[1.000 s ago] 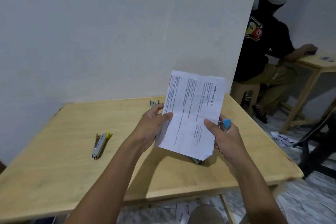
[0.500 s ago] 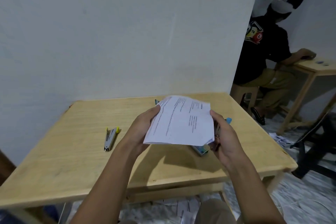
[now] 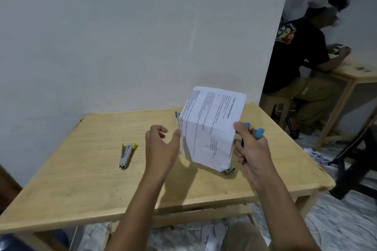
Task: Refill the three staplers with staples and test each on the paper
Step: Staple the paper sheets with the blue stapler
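Table: a pale wooden table [image 3: 85,185] fills the middle of the view, pushed against a plain white wall [image 3: 122,36]; every place below is given relative to it.
Paper: a printed sheet of paper [image 3: 210,126] is held upright above the middle of the table, creased across its width, lines of text running sideways.
Right hand: the right hand [image 3: 252,153] is above the table's right half, thumb pressed on the paper's right edge, fingers closed around a blue stapler [image 3: 257,132] whose blue ends stick out above the fist.
Left hand: the left hand [image 3: 163,144] is above the table's centre, just beside the paper's left edge, fingers loosely curled and apart, gripping nothing; whether the thumb tip touches the sheet is hard to tell.
Yellow stapler: a grey stapler with yellow tips [image 3: 126,155] lies flat on the table's left half, well apart from both hands.
Third stapler: a teal-tipped item [image 3: 177,115], probably a stapler, shows near the table's far edge, mostly hidden behind the paper.
Small box: a small teal box [image 3: 229,169] sits on the table under the paper's lower corner.
Background: another person [image 3: 302,63] sits at a second table to the right.
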